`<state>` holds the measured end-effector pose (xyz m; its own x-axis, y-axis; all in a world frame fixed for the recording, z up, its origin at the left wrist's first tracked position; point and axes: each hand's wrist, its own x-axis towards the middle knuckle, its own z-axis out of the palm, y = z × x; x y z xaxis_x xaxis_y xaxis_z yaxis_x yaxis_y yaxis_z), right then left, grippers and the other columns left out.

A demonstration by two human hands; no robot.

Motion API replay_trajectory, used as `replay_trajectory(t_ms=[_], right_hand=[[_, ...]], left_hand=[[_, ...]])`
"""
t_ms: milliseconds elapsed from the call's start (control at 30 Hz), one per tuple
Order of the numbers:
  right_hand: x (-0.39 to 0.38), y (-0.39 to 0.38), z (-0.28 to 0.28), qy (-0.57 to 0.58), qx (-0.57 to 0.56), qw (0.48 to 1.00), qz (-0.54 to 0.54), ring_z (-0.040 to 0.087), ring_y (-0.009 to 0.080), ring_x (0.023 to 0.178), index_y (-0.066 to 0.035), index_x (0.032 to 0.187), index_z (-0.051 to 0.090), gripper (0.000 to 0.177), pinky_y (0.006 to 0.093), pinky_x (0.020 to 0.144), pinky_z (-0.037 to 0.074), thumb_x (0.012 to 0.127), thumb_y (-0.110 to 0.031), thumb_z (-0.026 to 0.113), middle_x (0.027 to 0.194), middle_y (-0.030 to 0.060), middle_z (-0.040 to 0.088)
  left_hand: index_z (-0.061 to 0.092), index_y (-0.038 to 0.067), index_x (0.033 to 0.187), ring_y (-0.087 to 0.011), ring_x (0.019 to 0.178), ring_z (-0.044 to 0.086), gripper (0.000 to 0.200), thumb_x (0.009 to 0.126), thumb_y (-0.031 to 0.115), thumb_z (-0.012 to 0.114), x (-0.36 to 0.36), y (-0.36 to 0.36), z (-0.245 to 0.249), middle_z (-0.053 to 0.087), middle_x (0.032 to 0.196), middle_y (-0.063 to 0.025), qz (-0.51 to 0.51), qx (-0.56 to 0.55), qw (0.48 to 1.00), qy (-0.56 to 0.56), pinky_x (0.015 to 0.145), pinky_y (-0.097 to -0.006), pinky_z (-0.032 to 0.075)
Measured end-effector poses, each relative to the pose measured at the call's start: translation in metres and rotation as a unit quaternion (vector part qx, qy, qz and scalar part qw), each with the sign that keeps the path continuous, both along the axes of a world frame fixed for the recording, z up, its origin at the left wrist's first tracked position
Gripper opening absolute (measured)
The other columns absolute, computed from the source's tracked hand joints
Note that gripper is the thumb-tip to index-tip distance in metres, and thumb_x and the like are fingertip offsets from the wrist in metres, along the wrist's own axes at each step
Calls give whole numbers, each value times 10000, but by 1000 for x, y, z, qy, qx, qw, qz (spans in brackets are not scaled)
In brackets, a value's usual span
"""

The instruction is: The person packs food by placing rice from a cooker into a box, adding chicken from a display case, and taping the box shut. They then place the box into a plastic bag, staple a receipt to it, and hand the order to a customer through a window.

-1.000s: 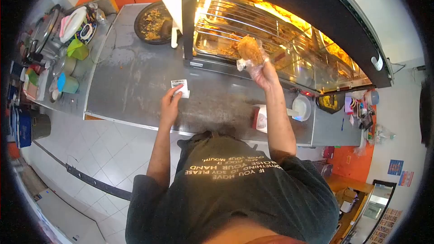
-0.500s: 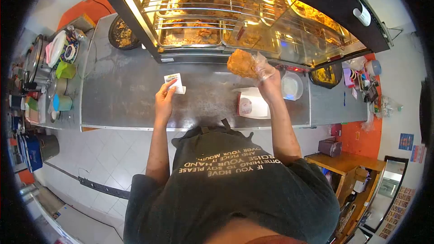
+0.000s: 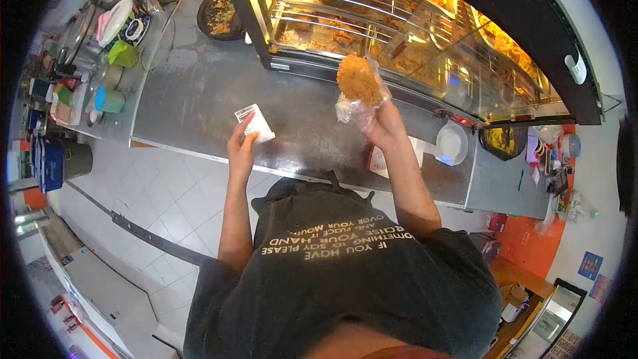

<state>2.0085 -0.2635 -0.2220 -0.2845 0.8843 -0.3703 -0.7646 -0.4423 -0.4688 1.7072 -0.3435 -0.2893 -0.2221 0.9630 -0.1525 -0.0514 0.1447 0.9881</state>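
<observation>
My right hand (image 3: 385,125) is raised over the counter, closed on a large piece of fried chicken (image 3: 356,80) with crinkled clear plastic (image 3: 347,109) between palm and crust. It is near the front of a lit glass food warmer. Lower and to the left, my left hand (image 3: 242,143) pinches a small white printed paper packet (image 3: 258,124) between thumb and fingers, just above the counter. A white and red paper box (image 3: 380,162) sits by my right forearm, which partly hides it.
The food warmer (image 3: 312,70) holds trays of fried food along the counter (image 3: 193,93). A round clear tub (image 3: 452,143) is right of the box. Dark pans stand left (image 3: 219,18) and right (image 3: 503,141). Cups and utensils crowd the far left.
The view has turned, so the counter and warmer appear tilted. My right hand has tipped the chicken more upright and the plastic hangs differently. The packet in my left hand is tilted more.
</observation>
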Motion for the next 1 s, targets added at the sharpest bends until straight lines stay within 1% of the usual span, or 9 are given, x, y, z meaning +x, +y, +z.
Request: replay_trajectory(t_ms=[133,200,233,300,433,500,633,700,1000], right_hand=[[-14,5,-5,-10,17,1000,4,650,218,1028,-31,1275,496,425,347,833,579,1014,-364,451,1208,95,625],[-19,10,-3,91,32,995,36,657,212,1002,-55,1282,495,395,328,815,583,1016,-343,456,1178,90,633],[-23,14,-6,86,34,995,35,657,212,1002,-55,1282,495,395,328,815,583,1016,-343,456,1178,90,633],[-33,23,-11,-13,9,999,-37,653,199,984,-49,1256,514,367,312,791,585,1018,-323,458,1170,89,629],[-54,45,-11,-29,-17,992,-119,643,196,947,-47,1254,508,361,305,761,585,1018,-316,460,1140,99,625],[-60,56,-9,-6,-39,987,-155,627,207,911,-36,1233,518,360,314,752,581,1016,-319,467,1118,117,619],[-67,76,-5,-23,-41,985,-167,619,222,889,-38,1225,522,363,323,750,579,1009,-327,485,1094,129,614],[-61,86,-13,39,5,989,-145,635,273,970,-5,1235,528,310,378,804,590,1029,-204,409,1161,160,608],[-63,136,-11,53,-31,978,-197,632,284,962,-23,1237,526,339,369,768,589,1020,-273,453,1164,170,602]], left_hand=[[601,38,1280,-170,1129,557,439,856,-37,518,-20,3,-1,569,1300,-108,4,-15,1000,-6,966,-279,433],[598,34,1282,-165,1128,556,430,861,-21,528,-32,10,-5,574,1288,-107,0,1,1000,-20,957,-279,437],[598,34,1282,-165,1128,556,430,861,-21,528,-37,14,-7,574,1288,-107,-1,3,1000,-25,957,-279,437],[588,37,1293,-161,1123,558,431,866,1,542,-49,22,-10,572,1288,-106,0,18,999,-37,952,-287,439],[568,35,1310,-167,1122,562,459,854,-12,568,-73,37,-25,570,1282,-102,-6,44,997,-57,936,-288,452],[545,47,1332,-168,1074,591,498,843,-26,607,-78,44,-29,563,1278,-107,-12,73,997,-11,856,-286,502],[528,59,1346,-166,1015,621,548,822,-40,654,-86,61,-29,567,1252,-106,-48,44,998,23,770,-277,542],[519,66,1351,-166,975,637,580,804,-40,683,-86,73,-25,566,1228,-100,-72,32,997,-21,724,-272,562],[526,29,1328,-188,1025,624,597,765,-58,706,-81,120,-27,552,1212,-115,-93,108,988,-67,737,-282,578]])
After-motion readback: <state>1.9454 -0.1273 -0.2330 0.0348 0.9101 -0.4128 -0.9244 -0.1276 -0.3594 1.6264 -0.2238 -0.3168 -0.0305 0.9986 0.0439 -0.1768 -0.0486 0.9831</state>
